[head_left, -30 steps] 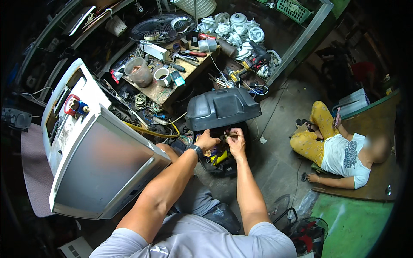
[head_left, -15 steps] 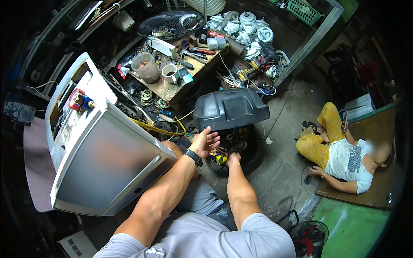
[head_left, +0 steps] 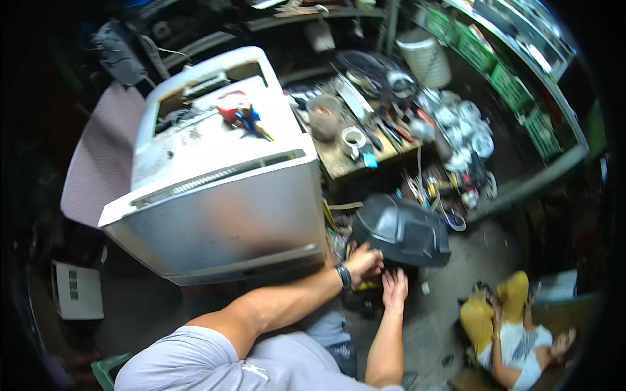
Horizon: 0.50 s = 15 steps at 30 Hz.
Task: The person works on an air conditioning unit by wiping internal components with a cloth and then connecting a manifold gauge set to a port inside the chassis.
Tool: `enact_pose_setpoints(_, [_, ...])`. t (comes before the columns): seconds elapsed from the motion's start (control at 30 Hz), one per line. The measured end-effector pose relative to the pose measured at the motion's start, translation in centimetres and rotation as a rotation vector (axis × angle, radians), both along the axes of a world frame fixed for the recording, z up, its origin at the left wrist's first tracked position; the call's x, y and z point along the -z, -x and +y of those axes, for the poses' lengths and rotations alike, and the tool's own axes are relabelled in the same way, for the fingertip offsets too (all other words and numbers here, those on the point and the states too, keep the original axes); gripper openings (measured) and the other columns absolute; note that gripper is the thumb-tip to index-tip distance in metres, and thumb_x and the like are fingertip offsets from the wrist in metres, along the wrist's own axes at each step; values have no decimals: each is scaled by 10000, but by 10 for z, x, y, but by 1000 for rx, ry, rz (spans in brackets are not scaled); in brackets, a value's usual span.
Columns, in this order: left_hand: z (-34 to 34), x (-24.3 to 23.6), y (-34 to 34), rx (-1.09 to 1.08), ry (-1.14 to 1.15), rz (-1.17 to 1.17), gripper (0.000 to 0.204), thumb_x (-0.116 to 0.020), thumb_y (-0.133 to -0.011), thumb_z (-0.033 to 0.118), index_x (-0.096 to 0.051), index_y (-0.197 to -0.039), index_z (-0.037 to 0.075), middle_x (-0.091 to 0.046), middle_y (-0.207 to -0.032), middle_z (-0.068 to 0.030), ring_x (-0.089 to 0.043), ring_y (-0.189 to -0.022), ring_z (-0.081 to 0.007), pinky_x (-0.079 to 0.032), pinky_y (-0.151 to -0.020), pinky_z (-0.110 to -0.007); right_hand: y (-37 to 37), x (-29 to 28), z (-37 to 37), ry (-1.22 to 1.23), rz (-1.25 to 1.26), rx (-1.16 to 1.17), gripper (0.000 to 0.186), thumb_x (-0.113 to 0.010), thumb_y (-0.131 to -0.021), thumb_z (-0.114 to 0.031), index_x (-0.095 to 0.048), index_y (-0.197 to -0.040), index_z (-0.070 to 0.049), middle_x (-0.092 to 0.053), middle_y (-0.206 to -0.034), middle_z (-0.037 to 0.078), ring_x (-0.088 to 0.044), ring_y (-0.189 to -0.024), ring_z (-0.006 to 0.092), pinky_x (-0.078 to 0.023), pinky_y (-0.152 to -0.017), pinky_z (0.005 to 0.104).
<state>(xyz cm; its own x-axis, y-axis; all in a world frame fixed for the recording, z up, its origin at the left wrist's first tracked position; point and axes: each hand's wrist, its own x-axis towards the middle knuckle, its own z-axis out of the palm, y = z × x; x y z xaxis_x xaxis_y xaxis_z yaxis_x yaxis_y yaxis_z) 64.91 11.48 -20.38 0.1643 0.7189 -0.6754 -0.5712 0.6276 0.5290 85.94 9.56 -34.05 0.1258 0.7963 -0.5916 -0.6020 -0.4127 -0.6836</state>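
Observation:
A black tool box with a hinged lid (head_left: 401, 231) stands on the floor in front of me, its lid raised; shadow and my hands hide most of the inside. My left hand (head_left: 365, 265), with a dark watch on the wrist, is at the lid's near left edge. Its fingers look curled closed, and blur hides what they may hold. Just right of it, my right hand (head_left: 394, 288) is under the lid's near edge, fingers stretched out and nothing seen in them. A bit of yellow (head_left: 368, 285) shows between the hands.
A large white appliance (head_left: 215, 208) stands at left, a red-and-blue gauge part (head_left: 244, 119) on top. Behind the box, a low wooden table (head_left: 342, 168) carries a mug (head_left: 353, 140), a plastic tub (head_left: 323, 118) and tools. A person (head_left: 518, 335) sits at lower right.
My view has swung left, so the scene sits further right. My left hand's spread fingers have curled in at the lid. My right hand's fingers, curled in the box before, are now stretched out.

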Motion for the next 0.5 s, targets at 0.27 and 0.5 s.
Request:
enact_pose_setpoints(0.27, [7,2,50,116,53,231,361,-617,-948,107,-570,-1304,77,-639,-1164,-37,-619,-977,-159,-531,-806,-321,36,-38,37,-8,-34,-206,249,-495,-970,-60,-582,-1200,-24,-647,-1170,135,-644,-1091,292,-541,-943,540])
enact_pose_setpoints(0.5, [46,11,28,7,-151,259,374,-490,-976,65,-591,-1336,65,-610,-1292,-70,-589,-1113,-196,-505,-955,-372,38,18,67,-133,-798,-612,358,-593,-1004,-237,-583,-1328,-84,-686,-1108,139,-688,-969,274,-580,-820,407])
